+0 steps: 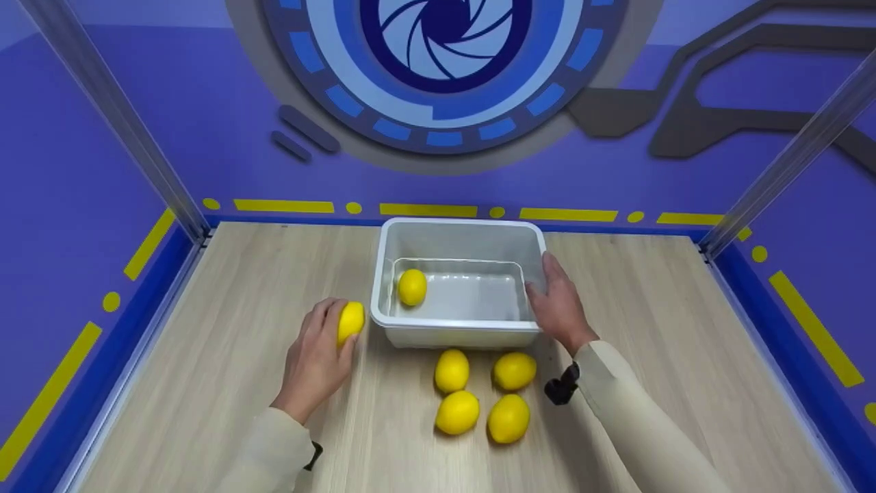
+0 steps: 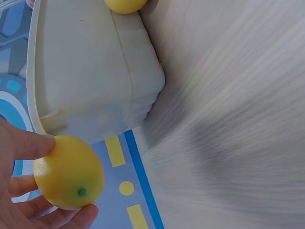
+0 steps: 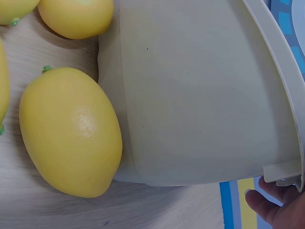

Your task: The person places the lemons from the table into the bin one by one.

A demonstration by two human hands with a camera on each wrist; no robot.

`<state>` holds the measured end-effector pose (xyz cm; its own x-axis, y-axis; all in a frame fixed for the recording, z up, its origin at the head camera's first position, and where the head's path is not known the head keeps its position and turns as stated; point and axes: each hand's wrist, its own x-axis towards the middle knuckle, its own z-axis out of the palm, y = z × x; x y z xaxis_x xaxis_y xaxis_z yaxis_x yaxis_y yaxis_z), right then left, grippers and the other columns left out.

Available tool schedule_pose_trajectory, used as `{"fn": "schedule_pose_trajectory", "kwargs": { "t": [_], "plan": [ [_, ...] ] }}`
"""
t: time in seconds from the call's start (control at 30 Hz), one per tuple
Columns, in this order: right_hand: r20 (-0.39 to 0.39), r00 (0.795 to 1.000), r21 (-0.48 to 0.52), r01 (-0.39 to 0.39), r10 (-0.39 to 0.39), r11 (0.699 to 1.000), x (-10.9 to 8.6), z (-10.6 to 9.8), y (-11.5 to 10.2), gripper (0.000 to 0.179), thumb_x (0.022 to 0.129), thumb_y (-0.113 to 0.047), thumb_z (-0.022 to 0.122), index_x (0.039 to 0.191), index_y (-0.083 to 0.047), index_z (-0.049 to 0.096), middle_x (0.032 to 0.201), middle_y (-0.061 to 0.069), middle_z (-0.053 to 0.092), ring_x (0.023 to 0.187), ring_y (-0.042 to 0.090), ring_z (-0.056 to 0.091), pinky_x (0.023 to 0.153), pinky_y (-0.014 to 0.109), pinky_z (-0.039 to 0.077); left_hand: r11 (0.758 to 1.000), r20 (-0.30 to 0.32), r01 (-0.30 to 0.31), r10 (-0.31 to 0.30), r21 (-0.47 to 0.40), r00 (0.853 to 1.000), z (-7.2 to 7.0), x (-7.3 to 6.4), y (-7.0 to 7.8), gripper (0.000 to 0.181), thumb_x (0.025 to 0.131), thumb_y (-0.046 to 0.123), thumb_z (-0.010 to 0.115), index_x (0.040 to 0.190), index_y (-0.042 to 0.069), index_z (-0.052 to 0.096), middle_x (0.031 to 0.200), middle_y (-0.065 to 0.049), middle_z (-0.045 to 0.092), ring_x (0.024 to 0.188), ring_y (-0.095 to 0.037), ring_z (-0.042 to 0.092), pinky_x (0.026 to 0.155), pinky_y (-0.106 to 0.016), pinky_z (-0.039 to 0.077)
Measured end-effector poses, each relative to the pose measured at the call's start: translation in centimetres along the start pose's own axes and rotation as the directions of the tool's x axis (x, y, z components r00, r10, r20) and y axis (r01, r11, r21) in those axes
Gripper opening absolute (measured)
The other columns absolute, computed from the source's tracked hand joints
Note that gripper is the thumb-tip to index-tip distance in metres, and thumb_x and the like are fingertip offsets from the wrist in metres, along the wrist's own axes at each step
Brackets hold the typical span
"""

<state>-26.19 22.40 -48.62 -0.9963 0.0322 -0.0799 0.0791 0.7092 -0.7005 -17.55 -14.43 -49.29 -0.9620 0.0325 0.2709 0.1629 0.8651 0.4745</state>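
My left hand [image 1: 316,363] pinches smooth oval lemon [image 1: 352,320], just left of white plastic tub [image 1: 458,335]; my right hand [image 1: 564,311] grips tub's rim. Another lemon [image 1: 412,287] inside tub, four lemons [image 1: 452,371] before it on wood-grained bench [image 1: 219,342].

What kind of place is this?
Likely a purpose-built demo or recording booth: purple-blue printed wall panels, grey metallic corner posts and a pale wood-grain tabletop.
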Motion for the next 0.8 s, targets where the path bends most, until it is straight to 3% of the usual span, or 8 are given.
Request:
{"fn": "schedule_pose_trajectory", "kwargs": {
  "t": [0.57, 0.8],
  "plan": [
    [-0.013, 1.000, 0.000, 0.000, 0.000, 1.000, -0.01, 0.11, 0.01, 0.069, 0.102, -0.029, 0.044, 0.156, -0.013, 0.004, 0.164, 0.009, 0.006, 0.152, 0.028, 0.008, 0.122, 0.050, 0.011, 1.000, -0.028, 0.015, -0.015, -0.004, 0.999, -0.31, 0.24, 0.35, 0.055, 0.090, 0.019, 0.068, 0.139, 0.012, 0.045, 0.138, -0.008, 0.043, 0.120, -0.026, 0.049, 0.100, -0.046, 0.049],
    [-0.002, 1.000, 0.011, -0.017, 0.017, 1.000, -0.03, 0.13, 0.02, 0.071, 0.102, -0.031, 0.044, 0.157, -0.016, 0.001, 0.164, 0.006, 0.005, 0.152, 0.027, 0.008, 0.122, 0.051, 0.011, 1.000, -0.054, -0.007, 0.006, -0.017, 0.999, -0.45, 0.35, 0.49, 0.055, 0.090, 0.018, 0.068, 0.139, 0.012, 0.045, 0.139, -0.009, 0.043, 0.122, -0.027, 0.049, 0.101, -0.047, 0.048]
  ]
}}
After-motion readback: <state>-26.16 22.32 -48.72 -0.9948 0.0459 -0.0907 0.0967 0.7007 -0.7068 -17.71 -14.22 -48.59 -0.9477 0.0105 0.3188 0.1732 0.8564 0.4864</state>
